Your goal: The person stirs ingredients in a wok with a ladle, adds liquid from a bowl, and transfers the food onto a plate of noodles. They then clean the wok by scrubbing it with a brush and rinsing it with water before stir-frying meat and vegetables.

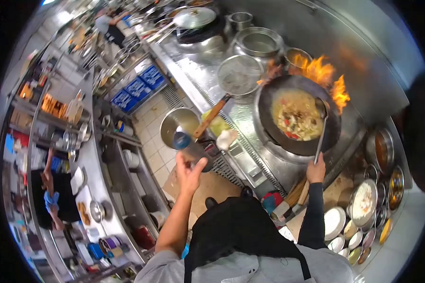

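Note:
A black wok [297, 115] sits on the burner, holding yellow sauce with vegetable pieces. Flames [326, 78] rise along its far rim. My right hand [316, 170] grips the long handle of a ladle [322, 123] whose bowl rests inside the wok. My left hand [189, 166] is raised with fingers apart, just below a dark cylindrical bottle with a blue cap [186, 146]; whether the fingers touch it cannot be told. A wire strainer with a wooden handle [231, 82] lies on the steel counter left of the wok.
Steel pots and lids [257, 42] stand behind the wok. Several bowls of sauces and seasonings [368, 207] crowd the right. A steel bowl [177, 123] sits at the counter's edge. Shelving with dishes [99, 188] runs along the left, where another person [52, 198] works.

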### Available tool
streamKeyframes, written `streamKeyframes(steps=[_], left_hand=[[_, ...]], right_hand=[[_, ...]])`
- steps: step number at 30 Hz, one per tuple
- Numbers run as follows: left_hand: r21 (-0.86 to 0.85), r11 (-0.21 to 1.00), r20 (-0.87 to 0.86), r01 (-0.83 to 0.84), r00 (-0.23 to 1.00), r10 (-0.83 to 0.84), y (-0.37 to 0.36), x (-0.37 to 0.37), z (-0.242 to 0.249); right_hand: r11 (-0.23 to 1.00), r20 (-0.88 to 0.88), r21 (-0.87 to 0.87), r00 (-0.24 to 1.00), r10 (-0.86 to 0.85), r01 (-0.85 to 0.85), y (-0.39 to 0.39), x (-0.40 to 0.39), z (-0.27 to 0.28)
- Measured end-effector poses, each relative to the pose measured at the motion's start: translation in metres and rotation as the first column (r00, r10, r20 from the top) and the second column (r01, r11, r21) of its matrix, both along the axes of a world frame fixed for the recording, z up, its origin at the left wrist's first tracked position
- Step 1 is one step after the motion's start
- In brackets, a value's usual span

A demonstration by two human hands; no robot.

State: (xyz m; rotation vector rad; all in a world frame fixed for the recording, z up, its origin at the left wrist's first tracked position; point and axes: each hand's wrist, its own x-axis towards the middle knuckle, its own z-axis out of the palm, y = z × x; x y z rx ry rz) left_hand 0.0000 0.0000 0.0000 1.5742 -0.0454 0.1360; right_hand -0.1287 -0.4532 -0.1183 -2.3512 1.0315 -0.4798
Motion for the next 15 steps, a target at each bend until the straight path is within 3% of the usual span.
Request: streamKeyframes(steps=[1,2,3,4,5,6,7,8,9,11,12,15], left_hand=[[0.009,0.999,-0.001,-0.038,0.999,0.038,0.003,-0.01,0.003],[-0.008,0.979,-0.032,-0.203,0.979,0.202,0.02,-0.032,0.0],[-0.102,0.946,-0.029,-0.308,0.951,0.307,0.06,-0.033,-0.023],[-0.004,0.88,-0.017,-0.475,0.88,0.475,0.092,-0.049,-0.016],[0.027,0.812,0.001,-0.583,0.812,0.583,0.123,-0.068,-0.009],[0.162,0.698,0.011,-0.698,0.709,0.706,0.162,-0.092,-0.015],[0.174,0.572,-0.041,-0.801,0.575,0.817,0.194,-0.111,-0.016],[0.113,0.48,0.066,-0.87,0.488,0.87,0.216,-0.136,-0.02],[0.172,0.329,-0.008,-0.928,0.333,0.943,0.256,-0.163,-0.037],[0.306,-0.029,0.049,-0.951,-0.015,0.999,0.3,-0.208,-0.047],[0.334,-0.133,0.107,-0.933,-0.102,0.989,0.306,-0.222,-0.035],[0.093,-0.345,0.019,-0.934,-0.345,0.938,0.374,-0.284,-0.081]], right_hand=[[0.992,0.094,0.03,0.989,0.115,-0.119,-0.001,-0.006,-0.01],[0.969,0.193,0.051,0.954,0.227,-0.241,-0.001,-0.003,-0.014],[0.756,0.12,0.652,0.993,-0.015,-0.067,0.027,0.018,0.05],[0.552,0.145,0.83,0.986,-0.08,-0.077,0.038,0.021,0.074],[0.552,0.143,0.831,0.986,-0.086,-0.072,0.041,0.021,0.077],[0.723,0.135,0.686,0.991,-0.023,-0.077,0.034,0.027,0.059],[0.861,0.117,0.5,0.993,0.032,-0.086,0.022,0.037,0.042],[0.947,0.13,0.303,0.989,0.074,-0.11,0.003,0.048,0.03],[0.988,0.142,0.088,0.984,0.11,-0.123,-0.003,0.06,0.026],[0.998,-0.091,0.055,0.995,0.029,-0.024,0.008,0.086,0.063],[0.993,-0.123,0.079,0.988,0.092,-0.083,0.0,0.095,0.061],[0.969,-0.246,0.008,0.939,0.24,-0.246,0.024,0.097,0.073]])
